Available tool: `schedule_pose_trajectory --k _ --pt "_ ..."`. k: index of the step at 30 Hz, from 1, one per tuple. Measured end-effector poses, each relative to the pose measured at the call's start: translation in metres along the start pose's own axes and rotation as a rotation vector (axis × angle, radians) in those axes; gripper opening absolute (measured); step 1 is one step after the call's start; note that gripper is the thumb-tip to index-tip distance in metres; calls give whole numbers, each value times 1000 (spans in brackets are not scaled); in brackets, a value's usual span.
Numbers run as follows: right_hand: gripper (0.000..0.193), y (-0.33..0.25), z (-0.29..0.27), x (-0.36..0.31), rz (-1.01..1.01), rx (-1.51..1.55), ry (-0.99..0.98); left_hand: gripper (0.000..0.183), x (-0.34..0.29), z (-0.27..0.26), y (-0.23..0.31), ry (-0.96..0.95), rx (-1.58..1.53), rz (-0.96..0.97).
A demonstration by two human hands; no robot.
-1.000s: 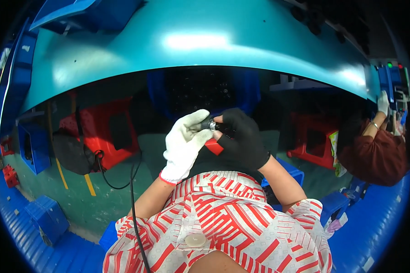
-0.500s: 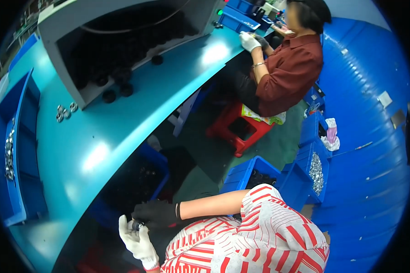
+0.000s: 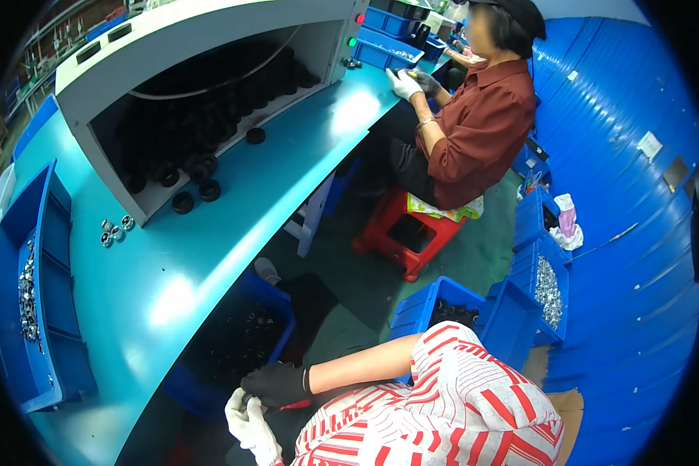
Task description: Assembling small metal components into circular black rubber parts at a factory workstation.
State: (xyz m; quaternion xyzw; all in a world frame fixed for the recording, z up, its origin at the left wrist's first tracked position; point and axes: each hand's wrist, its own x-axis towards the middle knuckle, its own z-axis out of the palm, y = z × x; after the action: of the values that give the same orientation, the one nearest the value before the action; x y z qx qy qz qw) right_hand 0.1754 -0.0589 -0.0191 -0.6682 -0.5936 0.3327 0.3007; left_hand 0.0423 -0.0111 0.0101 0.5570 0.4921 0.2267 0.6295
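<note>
My left hand [image 3: 252, 427], in a white glove, is closed at the lower left, near the bench edge. My right hand [image 3: 278, 385], in a black glove, comes in from the right and meets it. Between the fingers of both hands is a small dark round part [image 3: 248, 399], mostly hidden by the gloves. Just beyond my hands, below bench height, stands a blue bin [image 3: 289, 335] with many small dark parts inside.
The teal bench [image 3: 132, 283] carries a blue tray [image 3: 54, 272] of metal parts, a few loose metal pieces [image 3: 116, 231] and a grey box [image 3: 81, 128] full of black rings. A co-worker [image 3: 481, 124] sits on a red stool [image 3: 396, 233]. More blue bins [image 3: 512, 314] stand at my right.
The view has tilted, so the bench and bins sit lower. My hands have come closer together round the dark part, which shows less than before.
</note>
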Motion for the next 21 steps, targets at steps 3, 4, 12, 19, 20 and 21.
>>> schedule_pose_trajectory --k 3,4,12,19,20,21 --pt "27 0 -3 0 26 18 -48 30 7 -8 -14 -71 -72 -1" --pt "27 0 -3 0 27 17 -48 30 8 -9 -15 -72 -74 -1" --pt "26 -4 5 -4 70 -27 -64 28 1 0 -2 -39 138 -24" --pt "26 -3 5 -8 292 369 44 26 12 -12 -6 -146 46 -45" --pt "26 1 8 -8 185 199 20 25 14 -14 -7 -160 122 -30" --pt "26 5 10 -8 78 29 -3 25 15 -15 -10 -161 124 -34"
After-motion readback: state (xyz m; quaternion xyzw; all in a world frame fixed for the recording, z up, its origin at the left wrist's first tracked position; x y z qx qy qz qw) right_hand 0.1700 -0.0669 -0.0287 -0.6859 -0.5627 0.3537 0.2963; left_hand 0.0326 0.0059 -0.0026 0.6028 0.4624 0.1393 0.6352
